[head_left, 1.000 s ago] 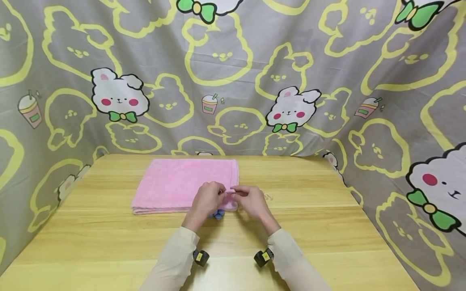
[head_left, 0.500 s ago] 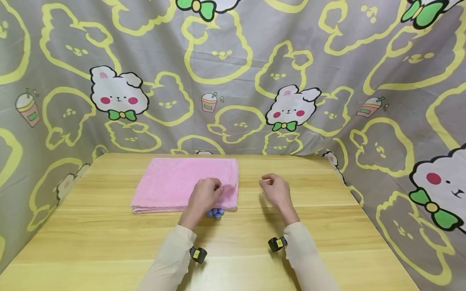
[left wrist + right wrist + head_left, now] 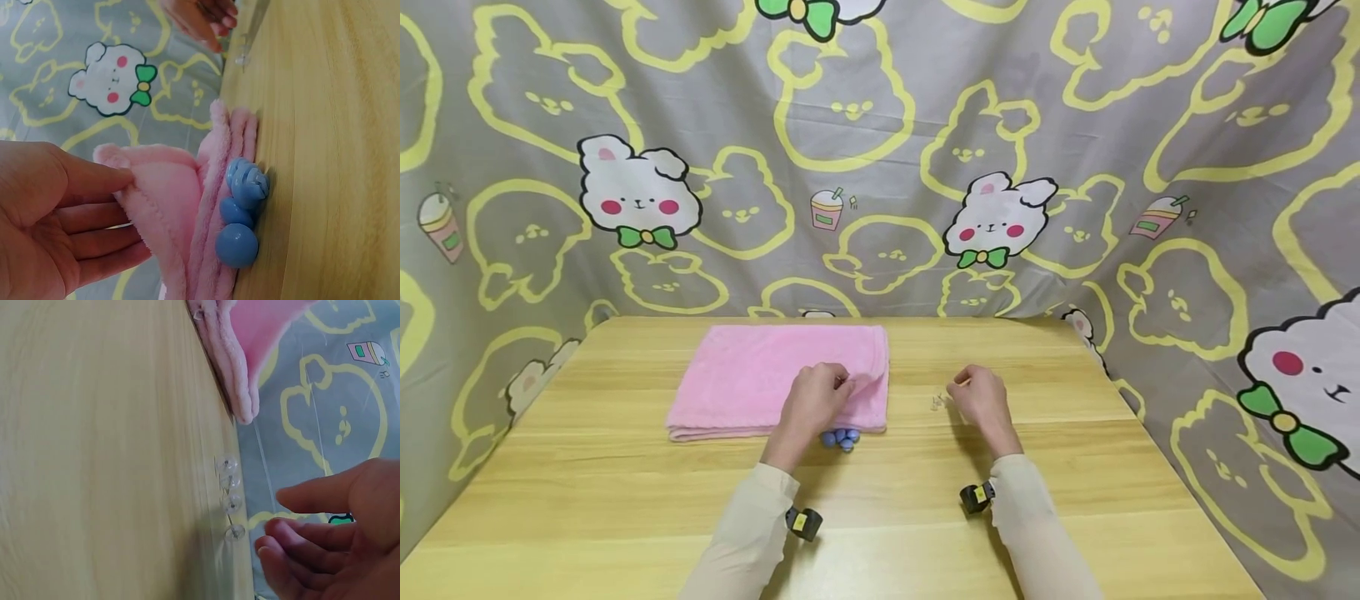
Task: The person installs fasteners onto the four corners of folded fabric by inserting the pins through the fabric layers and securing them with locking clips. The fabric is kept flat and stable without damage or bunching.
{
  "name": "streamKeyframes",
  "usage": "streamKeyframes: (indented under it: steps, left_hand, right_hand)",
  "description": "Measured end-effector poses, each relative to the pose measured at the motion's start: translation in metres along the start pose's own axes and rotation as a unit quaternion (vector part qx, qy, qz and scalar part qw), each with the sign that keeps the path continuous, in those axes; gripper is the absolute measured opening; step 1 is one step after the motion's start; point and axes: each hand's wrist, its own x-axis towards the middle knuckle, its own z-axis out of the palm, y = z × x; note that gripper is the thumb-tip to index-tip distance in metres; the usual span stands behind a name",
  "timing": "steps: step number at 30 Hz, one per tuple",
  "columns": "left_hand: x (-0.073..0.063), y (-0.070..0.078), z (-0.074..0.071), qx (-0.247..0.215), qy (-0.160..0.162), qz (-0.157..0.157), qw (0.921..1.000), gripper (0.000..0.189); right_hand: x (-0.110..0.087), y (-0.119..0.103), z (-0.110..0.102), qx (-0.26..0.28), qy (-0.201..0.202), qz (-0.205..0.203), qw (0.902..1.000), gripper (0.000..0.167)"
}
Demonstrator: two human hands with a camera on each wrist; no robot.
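A folded pink fleece blanket [image 3: 760,375] lies on the table. My left hand [image 3: 815,400] pinches its near right corner between thumb and index finger, lifting that flap, as the left wrist view shows. Glossy blue round caps [image 3: 237,245] sit against the blanket's near edge, below the left hand. To the right of the blanket, my right hand [image 3: 983,404] hovers beside several small clear pins [image 3: 231,503] with disc-shaped heads. Its thumb and fingers are apart and nothing is between them.
The light wooden table [image 3: 880,533] ends at the back against a grey curtain [image 3: 865,192] with yellow outlines and rabbit faces. The same curtain stands on both sides. A black camera [image 3: 976,497] is strapped at each wrist.
One second ago both hands were at the blanket's corner. The right hand has left it and moved right to the clear pins, while the left stays on the lifted corner.
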Motion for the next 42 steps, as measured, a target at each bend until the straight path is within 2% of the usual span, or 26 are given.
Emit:
streamKeyframes:
  steps: [5,17,26,34,38,42]
  left_hand:
    - [0.001,0.0,0.0,0.001,0.001,0.004,1.0,0.02]
    - [0.002,-0.002,0.0,0.002,0.001,0.001,1.0,0.021]
    - [0.001,-0.002,-0.001,-0.006,0.007,0.005,0.9999,0.023]
    - [0.002,-0.004,0.001,-0.003,0.01,0.002,0.9999,0.022]
    - [0.002,-0.004,0.001,-0.004,0.013,0.002,0.9999,0.02]
    - [0.002,-0.004,0.0,-0.001,0.018,0.001,0.9998,0.016]
  right_hand:
    - [-0.002,0.004,-0.003,-0.019,-0.027,0.016,0.9993,0.018]
    - [0.0,0.01,-0.001,-0.04,-0.029,0.023,0.9985,0.005]
    - [0.001,0.011,0.001,-0.053,-0.041,0.026,0.9974,0.011]
    - [0.0,0.01,0.003,-0.055,-0.055,0.028,0.9966,0.008]
    - [0.0,0.01,0.002,-0.055,-0.053,0.028,0.9967,0.006]
    - [-0.002,0.006,0.0,-0.049,-0.035,0.025,0.9978,0.005]
